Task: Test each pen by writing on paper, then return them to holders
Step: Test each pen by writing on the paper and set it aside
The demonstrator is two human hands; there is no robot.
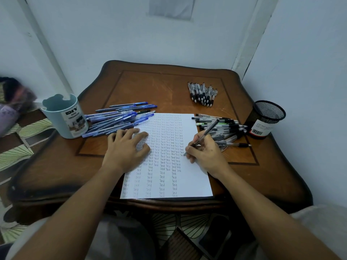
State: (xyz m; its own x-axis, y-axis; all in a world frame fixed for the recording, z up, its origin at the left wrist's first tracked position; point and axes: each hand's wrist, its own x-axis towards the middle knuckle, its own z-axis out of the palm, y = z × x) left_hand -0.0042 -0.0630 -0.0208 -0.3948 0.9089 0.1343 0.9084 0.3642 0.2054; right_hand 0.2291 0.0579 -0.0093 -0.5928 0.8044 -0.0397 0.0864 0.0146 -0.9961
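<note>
head | blue holder [65,117], mesh holder [266,117]: insides unclear | pens outside

Both forearms are bare from wrist to past the elbow; no sleeve reaches them. The left hand [126,149] and right hand [205,153] carry no ring, watch, band or glove. Light grey cloth shows at both lower corners and over the lap, pale and unpatterned. Its cut cannot be determined.
</note>
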